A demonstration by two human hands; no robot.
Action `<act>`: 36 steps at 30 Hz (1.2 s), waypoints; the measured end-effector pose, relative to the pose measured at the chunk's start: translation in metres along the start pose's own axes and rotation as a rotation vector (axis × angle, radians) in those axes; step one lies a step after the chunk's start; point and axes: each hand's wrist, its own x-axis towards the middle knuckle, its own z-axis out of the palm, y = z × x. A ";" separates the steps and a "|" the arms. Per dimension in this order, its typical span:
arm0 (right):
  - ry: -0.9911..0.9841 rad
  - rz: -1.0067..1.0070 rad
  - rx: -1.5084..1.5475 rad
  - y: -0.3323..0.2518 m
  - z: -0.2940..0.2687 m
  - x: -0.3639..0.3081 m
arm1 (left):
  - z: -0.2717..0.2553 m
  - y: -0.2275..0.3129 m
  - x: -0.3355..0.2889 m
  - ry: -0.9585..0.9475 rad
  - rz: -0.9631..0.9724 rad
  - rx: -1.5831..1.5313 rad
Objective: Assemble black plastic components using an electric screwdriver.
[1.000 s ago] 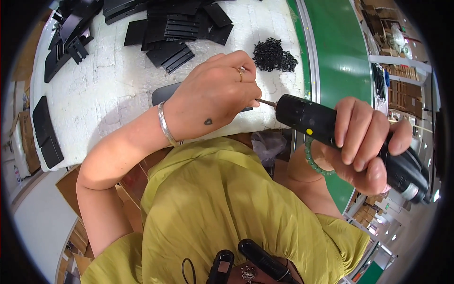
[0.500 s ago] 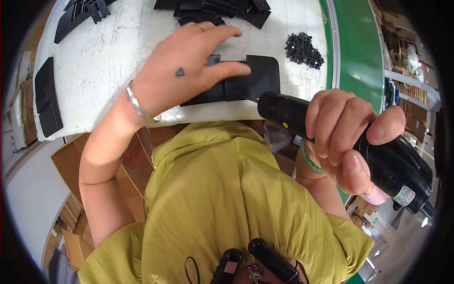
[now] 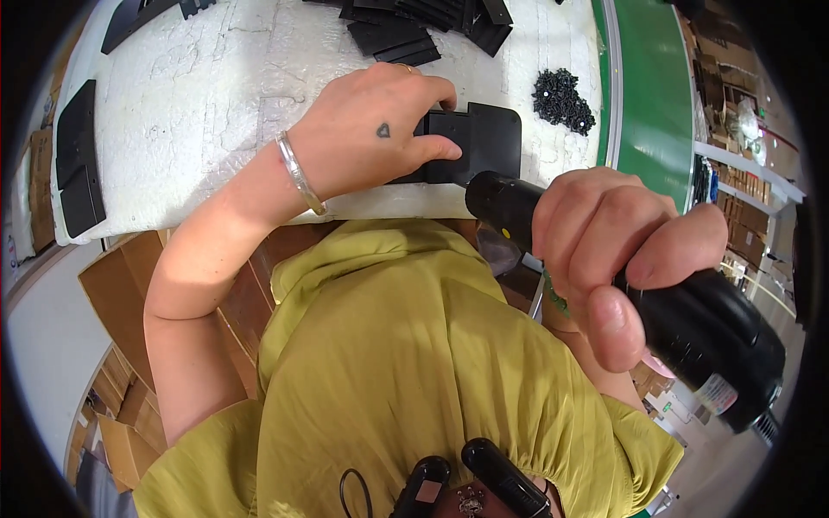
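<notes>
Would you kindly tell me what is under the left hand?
A flat black panel piece lies under the left hand, on the white work surface. Its right end shows beyond the thumb; the hand covers much of its left side, so details there cannot be seen.

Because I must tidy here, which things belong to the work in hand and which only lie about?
Work in hand:
power screwdriver, in right hand;
black panel, at left hand;
heaped small screws, probably;
loose black plates, probably;
far left panel, probably.

Lying about, apparently:
cardboard box, lower left;
shelved boxes.
</notes>
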 end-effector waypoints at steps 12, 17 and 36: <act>0.147 0.034 0.051 0.007 0.010 0.002 | -0.003 -0.005 0.006 0.001 -0.025 -0.005; 0.471 -0.106 0.336 -0.011 -0.018 -0.015 | -0.013 0.003 0.012 0.144 -0.136 -0.350; 0.486 0.309 0.078 -0.002 -0.003 -0.040 | -0.085 0.043 -0.061 -0.128 -0.304 -1.450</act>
